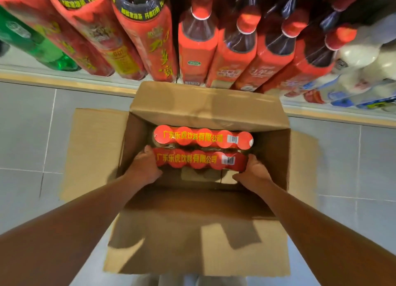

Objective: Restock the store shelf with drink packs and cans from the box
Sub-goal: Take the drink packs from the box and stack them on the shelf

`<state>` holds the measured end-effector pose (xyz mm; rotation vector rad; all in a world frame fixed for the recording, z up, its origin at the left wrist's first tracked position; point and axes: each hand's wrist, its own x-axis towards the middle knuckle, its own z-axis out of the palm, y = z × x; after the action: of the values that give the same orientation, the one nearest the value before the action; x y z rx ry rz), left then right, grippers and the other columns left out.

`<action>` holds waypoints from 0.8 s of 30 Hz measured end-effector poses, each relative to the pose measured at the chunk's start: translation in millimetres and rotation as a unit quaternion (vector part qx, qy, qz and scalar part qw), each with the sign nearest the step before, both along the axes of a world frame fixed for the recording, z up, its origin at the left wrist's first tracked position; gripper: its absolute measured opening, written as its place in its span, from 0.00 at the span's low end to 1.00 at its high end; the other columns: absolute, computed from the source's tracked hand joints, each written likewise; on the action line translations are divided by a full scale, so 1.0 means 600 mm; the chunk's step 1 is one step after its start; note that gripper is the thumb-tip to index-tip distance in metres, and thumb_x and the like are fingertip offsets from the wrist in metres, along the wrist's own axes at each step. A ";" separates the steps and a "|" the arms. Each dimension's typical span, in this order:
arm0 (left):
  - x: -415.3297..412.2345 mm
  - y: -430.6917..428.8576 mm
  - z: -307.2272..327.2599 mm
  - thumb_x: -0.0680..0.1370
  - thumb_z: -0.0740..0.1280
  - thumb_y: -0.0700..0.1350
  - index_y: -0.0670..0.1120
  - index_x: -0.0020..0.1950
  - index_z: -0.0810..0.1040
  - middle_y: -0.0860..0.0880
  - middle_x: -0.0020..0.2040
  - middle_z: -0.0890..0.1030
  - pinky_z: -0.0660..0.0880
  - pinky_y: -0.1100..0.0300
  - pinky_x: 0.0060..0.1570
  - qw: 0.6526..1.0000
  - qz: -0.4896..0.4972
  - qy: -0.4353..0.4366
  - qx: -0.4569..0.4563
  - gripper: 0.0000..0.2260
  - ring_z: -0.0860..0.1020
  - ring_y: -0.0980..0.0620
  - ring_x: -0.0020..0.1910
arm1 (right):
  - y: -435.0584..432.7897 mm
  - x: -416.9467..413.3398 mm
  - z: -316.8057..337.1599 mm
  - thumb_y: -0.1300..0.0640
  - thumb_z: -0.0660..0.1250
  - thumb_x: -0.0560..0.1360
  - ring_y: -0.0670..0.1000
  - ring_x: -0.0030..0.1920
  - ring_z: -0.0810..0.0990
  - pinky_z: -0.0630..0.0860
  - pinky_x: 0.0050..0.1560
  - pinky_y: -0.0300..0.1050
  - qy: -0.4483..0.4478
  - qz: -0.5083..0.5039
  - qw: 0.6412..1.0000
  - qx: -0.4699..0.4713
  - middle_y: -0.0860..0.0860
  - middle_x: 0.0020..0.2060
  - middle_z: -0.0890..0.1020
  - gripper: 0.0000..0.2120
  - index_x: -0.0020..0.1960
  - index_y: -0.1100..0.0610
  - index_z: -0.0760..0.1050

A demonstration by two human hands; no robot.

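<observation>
Both bare forearms reach down from the camera into the open cardboard box [199, 232] on the tiled floor [25, 135], just before the store shelf [64, 79] of red bottle packs [235, 56]. Two shrink-wrapped red drink packs lie inside, long axes running left to right. The far pack [202, 138] sits untouched. The near pack [199, 159] lies between the hands: left hand [145, 167] curled around its left end, right hand [254, 171] cupping its right end, equally near; lifting straight up looks likely next.
</observation>
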<state>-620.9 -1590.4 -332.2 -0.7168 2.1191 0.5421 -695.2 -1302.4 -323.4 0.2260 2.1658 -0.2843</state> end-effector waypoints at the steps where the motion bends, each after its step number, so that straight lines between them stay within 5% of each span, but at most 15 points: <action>1: 0.001 -0.003 -0.016 0.72 0.76 0.44 0.41 0.72 0.61 0.40 0.66 0.72 0.72 0.50 0.61 1.000 -0.001 0.001 -0.004 0.34 0.73 0.40 0.65 | -0.001 -0.004 -0.015 0.53 0.76 0.73 0.58 0.68 0.74 0.72 0.66 0.50 -0.004 0.007 1.000 0.006 0.57 0.68 0.73 0.37 0.74 0.57 0.59; 4: 0.002 0.000 -0.050 0.72 0.75 0.42 0.44 0.64 0.66 0.41 0.60 0.75 0.76 0.50 0.54 0.999 0.015 0.029 -0.009 0.26 0.76 0.41 0.59 | -0.009 -0.013 -0.050 0.53 0.75 0.73 0.59 0.65 0.75 0.74 0.64 0.51 -0.005 0.007 1.000 0.013 0.58 0.66 0.74 0.33 0.72 0.59 0.63; 9: 0.006 0.006 -0.079 0.74 0.72 0.41 0.44 0.65 0.65 0.40 0.58 0.76 0.77 0.48 0.52 0.995 0.035 0.091 -0.017 0.23 0.77 0.40 0.56 | -0.020 -0.002 -0.081 0.45 0.72 0.74 0.57 0.60 0.81 0.78 0.60 0.53 0.058 -0.052 0.997 0.006 0.53 0.60 0.80 0.28 0.68 0.52 0.66; 13: 0.014 0.005 -0.063 0.74 0.72 0.41 0.44 0.64 0.66 0.42 0.56 0.76 0.75 0.53 0.47 0.995 0.025 0.089 -0.023 0.22 0.78 0.42 0.55 | -0.016 0.007 -0.063 0.53 0.77 0.71 0.56 0.56 0.82 0.81 0.56 0.54 0.050 -0.071 0.996 0.008 0.53 0.56 0.81 0.26 0.65 0.53 0.69; 24: -0.001 -0.016 0.160 0.74 0.71 0.46 0.42 0.64 0.66 0.41 0.52 0.79 0.75 0.52 0.45 0.994 -0.027 0.102 -0.029 0.23 0.80 0.42 0.49 | -0.014 -0.005 0.152 0.56 0.78 0.67 0.52 0.48 0.82 0.82 0.51 0.51 0.042 -0.094 0.994 -0.030 0.50 0.49 0.82 0.24 0.59 0.51 0.71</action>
<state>-621.6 -1599.9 -236.1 -0.6564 2.3467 0.5457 -698.1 -1310.6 -232.3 0.3907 2.2175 -0.4738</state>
